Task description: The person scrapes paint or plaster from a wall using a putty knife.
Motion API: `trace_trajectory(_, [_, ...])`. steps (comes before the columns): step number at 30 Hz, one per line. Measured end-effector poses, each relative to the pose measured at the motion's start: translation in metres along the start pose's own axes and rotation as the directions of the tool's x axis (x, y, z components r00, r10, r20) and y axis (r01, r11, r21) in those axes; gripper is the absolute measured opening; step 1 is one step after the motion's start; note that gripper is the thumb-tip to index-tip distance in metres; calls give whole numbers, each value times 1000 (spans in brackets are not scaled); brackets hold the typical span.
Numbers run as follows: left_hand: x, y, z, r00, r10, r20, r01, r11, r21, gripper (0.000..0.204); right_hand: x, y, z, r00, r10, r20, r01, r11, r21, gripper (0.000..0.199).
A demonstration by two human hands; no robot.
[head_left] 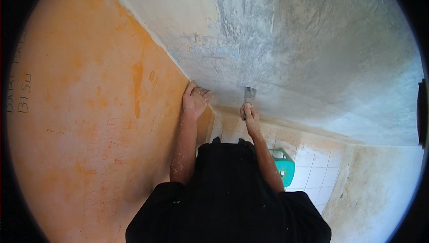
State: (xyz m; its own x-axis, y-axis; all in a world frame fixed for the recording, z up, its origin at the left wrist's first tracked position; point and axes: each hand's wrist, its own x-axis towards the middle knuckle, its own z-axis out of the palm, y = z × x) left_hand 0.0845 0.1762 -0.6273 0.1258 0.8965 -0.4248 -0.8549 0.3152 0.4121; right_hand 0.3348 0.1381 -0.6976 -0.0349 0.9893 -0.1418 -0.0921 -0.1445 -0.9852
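Scraper (250, 93) juts forward from right fingers (248, 107) clenched around it; left fingers (190, 88) splay.

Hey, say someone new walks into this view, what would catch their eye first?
Probably the bright orange wall filling the left side, against the patchy grey wall at upper right. Near the middle, the right hand holds a scraper at the grey wall, while the left hand is at the corner between the walls. Beside the right forearm, a green stool stands out on the pale tiled floor.
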Motion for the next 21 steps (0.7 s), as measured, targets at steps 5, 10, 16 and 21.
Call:
trace_trajectory(5, [5,2,2,1000,17,-20,-17,1000,5,88,-20,36,18,928,373,-19,-371,927,59,43])
trace_trajectory(10, [5,0,5,999,35,-39,-36,999,-21,81,-3,34,18,997,61,47,-54,989,-137,42])
trace_trajectory(16, [6,5,-14,998,6,-67,-10,998,-55,60,8,-37,51,991,-100,84,116,970,-214,45])
trace_trajectory(21, [24,-19,-16,996,8,-91,-6,1000,22,56,17,27,27,997,50,61,-32,964,-265,45])
